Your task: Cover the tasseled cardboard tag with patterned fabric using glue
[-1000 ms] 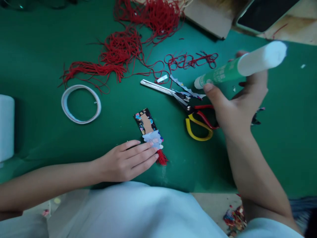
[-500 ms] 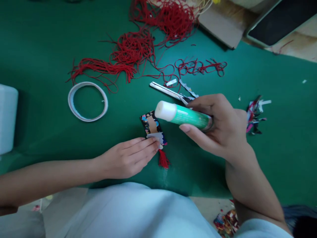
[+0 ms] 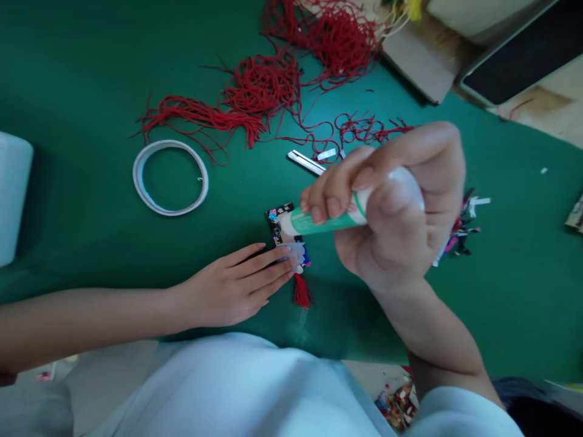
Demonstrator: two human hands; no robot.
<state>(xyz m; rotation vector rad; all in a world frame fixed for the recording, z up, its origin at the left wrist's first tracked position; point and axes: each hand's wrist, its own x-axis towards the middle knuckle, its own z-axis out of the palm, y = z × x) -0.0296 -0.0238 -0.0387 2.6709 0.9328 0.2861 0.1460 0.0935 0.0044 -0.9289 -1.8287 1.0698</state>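
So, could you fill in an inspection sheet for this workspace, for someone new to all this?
Surface: green table, with pale smudges near the tassel.
Job's things: glue stick, its narrow end at the flowered strip; contact unclear. The tassel extends from the strip's near end.
Clutter: red string, tape roll, white slip, scraps, metal strip partly hidden.
Hands: left hand lies with fingertips on pale paper over the flowered strip; right hand grips the glue stick.
Cables: nothing seen.
Surroundings: white container at left, dark screen top right.
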